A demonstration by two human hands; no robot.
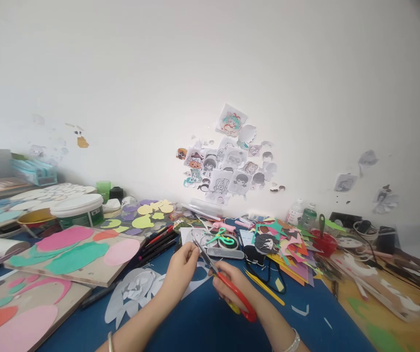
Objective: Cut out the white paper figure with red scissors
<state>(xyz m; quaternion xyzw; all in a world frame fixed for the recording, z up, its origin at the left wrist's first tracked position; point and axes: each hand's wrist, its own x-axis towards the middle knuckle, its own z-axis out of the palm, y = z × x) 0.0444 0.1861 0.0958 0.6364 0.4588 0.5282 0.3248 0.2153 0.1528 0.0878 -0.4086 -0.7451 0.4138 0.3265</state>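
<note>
My right hand (228, 281) is wrapped around a pair of scissors (237, 293) with red handles and a touch of yellow. Their metal blades point up and left, with the tips beside my left hand (183, 261). The fingers of my left hand are pinched together; whatever is between them is too small or hidden to name. Under my hands lies white paper (198, 275) with a cut-out opening. Left of my left wrist, grey-and-white paper cutouts (133, 291) lie in a loose pile on the blue table surface (210, 327).
Green-handled scissors (221, 236) and a drawn character cutout (266, 243) lie beyond my hands. Coloured paper scraps (294, 249) heap up on the right, near a yellow stick (264, 287). Boards with felt-like shapes (78, 256), dark pens (160, 244) and a white tub (78, 210) stand left.
</note>
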